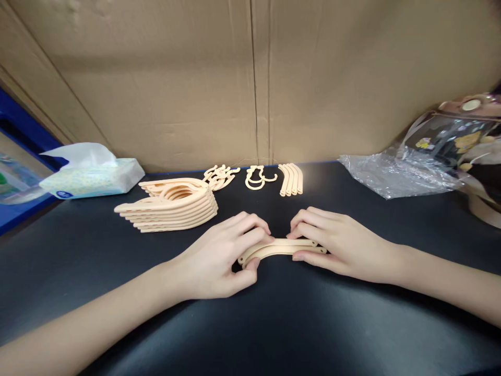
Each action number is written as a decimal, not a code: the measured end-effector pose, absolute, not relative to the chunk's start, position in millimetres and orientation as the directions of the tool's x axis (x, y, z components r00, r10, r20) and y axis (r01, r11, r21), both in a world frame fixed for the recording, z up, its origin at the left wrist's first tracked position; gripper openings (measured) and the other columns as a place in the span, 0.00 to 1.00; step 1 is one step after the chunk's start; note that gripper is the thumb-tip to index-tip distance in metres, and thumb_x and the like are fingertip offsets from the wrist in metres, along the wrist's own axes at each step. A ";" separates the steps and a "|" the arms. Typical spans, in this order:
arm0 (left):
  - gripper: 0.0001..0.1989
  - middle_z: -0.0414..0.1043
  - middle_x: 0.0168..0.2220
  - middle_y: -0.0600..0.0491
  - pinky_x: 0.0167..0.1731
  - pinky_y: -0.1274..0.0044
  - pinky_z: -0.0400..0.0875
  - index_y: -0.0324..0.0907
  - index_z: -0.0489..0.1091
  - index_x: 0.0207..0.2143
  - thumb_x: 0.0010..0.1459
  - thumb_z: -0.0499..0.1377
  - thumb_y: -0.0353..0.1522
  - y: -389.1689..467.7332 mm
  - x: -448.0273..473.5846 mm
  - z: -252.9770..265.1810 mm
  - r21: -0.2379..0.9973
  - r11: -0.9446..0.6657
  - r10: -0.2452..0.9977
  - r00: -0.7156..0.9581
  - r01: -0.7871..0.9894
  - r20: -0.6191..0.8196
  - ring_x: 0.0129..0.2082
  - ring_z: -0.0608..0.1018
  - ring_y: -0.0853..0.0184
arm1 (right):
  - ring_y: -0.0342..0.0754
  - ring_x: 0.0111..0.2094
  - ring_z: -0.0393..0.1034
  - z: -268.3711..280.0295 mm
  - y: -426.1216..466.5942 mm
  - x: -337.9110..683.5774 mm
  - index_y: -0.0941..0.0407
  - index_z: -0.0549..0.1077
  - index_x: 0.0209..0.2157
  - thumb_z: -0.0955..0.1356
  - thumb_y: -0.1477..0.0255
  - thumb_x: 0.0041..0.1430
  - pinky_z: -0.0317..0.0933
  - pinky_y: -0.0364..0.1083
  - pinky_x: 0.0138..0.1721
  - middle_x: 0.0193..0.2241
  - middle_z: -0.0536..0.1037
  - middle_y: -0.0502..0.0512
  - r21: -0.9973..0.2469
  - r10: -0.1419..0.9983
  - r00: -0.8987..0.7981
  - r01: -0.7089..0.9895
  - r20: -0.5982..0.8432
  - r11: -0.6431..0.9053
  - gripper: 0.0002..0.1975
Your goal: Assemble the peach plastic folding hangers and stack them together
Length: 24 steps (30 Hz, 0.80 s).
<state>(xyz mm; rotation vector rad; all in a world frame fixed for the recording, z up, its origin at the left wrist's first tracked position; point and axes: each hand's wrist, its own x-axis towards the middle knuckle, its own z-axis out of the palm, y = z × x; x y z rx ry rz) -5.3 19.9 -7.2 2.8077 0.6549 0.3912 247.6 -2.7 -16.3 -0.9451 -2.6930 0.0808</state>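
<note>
Two curved cream plastic hanger arms [279, 247] lie side by side on the black tabletop, with small holes at their ends. My left hand [229, 253] grips their left ends, thumb in front and fingers behind. Around the right part, my right hand [332, 240] closes the same way, its thumb along the near edge. Behind my left hand sits a stack of cream folding hangers [176, 209]. Farther back are a pile of loose hanger hooks [221, 177], a few more hooks [256, 178] and a row of several curved hanger arms [290, 180].
A tissue pack [94, 177] lies at the back left. Crumpled clear plastic wrap [399, 169] and a clear bag with a strap [450, 136] are at the back right. A cardboard wall [176, 89] closes off the far edge of the black table [274, 329].
</note>
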 end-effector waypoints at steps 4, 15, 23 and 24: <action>0.17 0.66 0.48 0.51 0.43 0.73 0.66 0.42 0.67 0.45 0.52 0.53 0.25 19.6 -5.9 -8.1 0.303 -0.874 0.448 0.871 0.379 0.202 0.43 0.69 0.63 | 0.48 0.35 0.64 -16.3 -2.5 247.9 0.58 0.70 0.39 0.60 0.62 0.66 0.64 0.48 0.37 0.38 0.71 0.57 -0.142 0.615 -0.750 0.600 0.244 0.787 0.15; 0.15 0.64 0.55 0.48 0.54 0.69 0.62 0.43 0.63 0.52 0.66 0.46 0.33 25.5 -6.7 -9.3 0.370 -0.819 0.542 0.801 0.438 0.254 0.55 0.66 0.61 | 0.48 0.35 0.64 -16.8 -2.1 248.6 0.59 0.70 0.38 0.60 0.63 0.66 0.63 0.48 0.37 0.38 0.70 0.57 -0.125 0.602 -0.758 0.592 0.249 0.796 0.14; 0.24 0.49 0.66 0.45 0.64 0.61 0.50 0.38 0.56 0.61 0.67 0.44 0.40 43.7 3.2 -23.3 0.210 -0.676 0.737 0.650 0.707 0.187 0.67 0.49 0.59 | 0.48 0.34 0.63 -17.8 -0.8 244.6 0.58 0.69 0.37 0.60 0.63 0.66 0.62 0.47 0.35 0.35 0.70 0.56 -0.124 0.597 -0.751 0.588 0.283 0.799 0.13; 0.25 0.48 0.67 0.45 0.64 0.62 0.49 0.38 0.55 0.61 0.67 0.44 0.40 47.4 5.8 -23.5 0.188 -0.683 0.731 0.659 0.706 0.179 0.67 0.49 0.59 | 0.48 0.34 0.63 -17.4 -1.0 244.6 0.58 0.69 0.37 0.60 0.64 0.66 0.62 0.47 0.35 0.36 0.70 0.56 -0.127 0.596 -0.752 0.586 0.281 0.800 0.13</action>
